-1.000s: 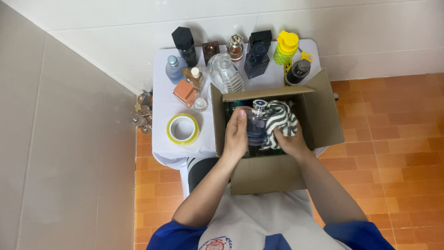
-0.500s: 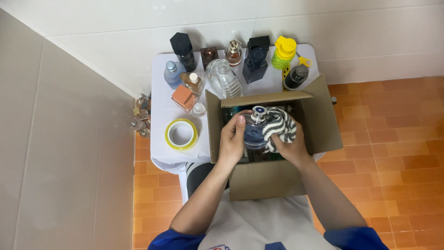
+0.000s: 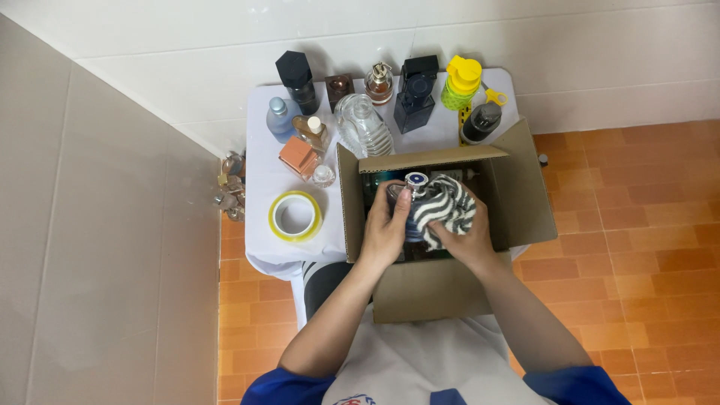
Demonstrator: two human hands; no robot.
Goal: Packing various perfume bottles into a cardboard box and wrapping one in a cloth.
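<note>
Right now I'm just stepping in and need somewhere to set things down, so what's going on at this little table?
A person is holding a blue glass perfume bottle over an open cardboard box. The left hand grips the bottle's side, while the right hand presses a black-and-white striped cloth against it. Behind the box, more perfume bottles stand on the white-covered table, with a roll of tape to the left.

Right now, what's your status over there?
Left hand holds blue bottle. Right hand presses striped cloth on it. Both above open cardboard box. Nothing in between.
</note>
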